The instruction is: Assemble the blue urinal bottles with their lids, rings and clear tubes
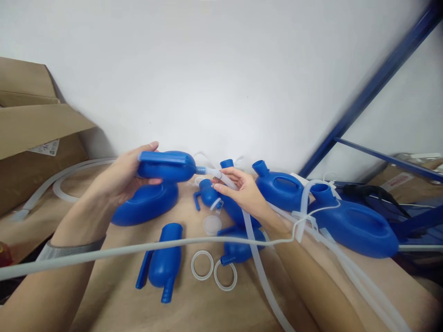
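My left hand (125, 173) is closed around a blue plastic funnel-shaped piece (169, 167) with a side handle, held above the table. Its narrow spout points right and meets the end of a translucent hose (254, 249). Near that joint, the fingers of my right hand (242, 186) are closed on the hose, which runs down past my right forearm to the near edge. Beneath my left hand lies a blue bottle (148, 207). Just below my right hand are a small blue piece with a handle (207, 196) and a clear disc (212, 225).
Two blue urinal-type bottles (356, 226) with handles lie at right. Another blue funnel-shaped piece (166, 260) and two white rings (202, 265) rest in front. A pale cord (138, 251) crosses the view. A carton (34, 138) stands left; blue rack bars (374, 87) rise right.
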`<state>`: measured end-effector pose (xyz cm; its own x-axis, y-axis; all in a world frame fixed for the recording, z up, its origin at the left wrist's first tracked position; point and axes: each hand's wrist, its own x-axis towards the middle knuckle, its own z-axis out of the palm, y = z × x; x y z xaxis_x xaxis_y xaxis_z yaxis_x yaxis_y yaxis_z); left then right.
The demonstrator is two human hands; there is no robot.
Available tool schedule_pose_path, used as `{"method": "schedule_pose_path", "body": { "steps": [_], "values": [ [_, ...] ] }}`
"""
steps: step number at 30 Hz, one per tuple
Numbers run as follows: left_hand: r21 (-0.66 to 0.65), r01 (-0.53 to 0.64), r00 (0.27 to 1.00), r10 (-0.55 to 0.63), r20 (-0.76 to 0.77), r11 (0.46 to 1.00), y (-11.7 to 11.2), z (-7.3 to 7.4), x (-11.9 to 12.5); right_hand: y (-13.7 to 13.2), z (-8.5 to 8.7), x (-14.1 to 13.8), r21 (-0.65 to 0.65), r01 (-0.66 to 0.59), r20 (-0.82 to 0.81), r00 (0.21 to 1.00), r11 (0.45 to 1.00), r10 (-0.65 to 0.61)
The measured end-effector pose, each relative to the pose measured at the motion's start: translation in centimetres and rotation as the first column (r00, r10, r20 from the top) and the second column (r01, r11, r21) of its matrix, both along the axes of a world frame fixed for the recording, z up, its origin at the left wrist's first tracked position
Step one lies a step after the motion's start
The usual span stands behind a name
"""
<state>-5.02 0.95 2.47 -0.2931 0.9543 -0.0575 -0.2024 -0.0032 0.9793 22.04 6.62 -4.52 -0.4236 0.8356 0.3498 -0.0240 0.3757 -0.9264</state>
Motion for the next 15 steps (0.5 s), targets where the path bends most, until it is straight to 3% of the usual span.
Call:
{"method": "schedule_pose_path", "body": {
  "steps": [5,11,15],
  "values": [
    [-0.044,-0.026,0.999,0.027,0.027,0.999,-0.1,0.1,1.1,0.2,0.0,0.2,0.136,0.116,0.004,0.993,0.984,-0.117],
    [-0.063,-0.003,1.000,0.005,0.020,0.998,-0.1,0.0,1.5,-0.1,0.2,0.5,0.190,0.122,0.039,0.990,0.974,-0.132],
    [-0.051,0.015,1.000,-0.016,-0.025,0.999,0.1,-0.7,1.7,-0.5,0.6,0.8,0.311,0.150,0.149,0.967,0.938,-0.204]
  ]
}}
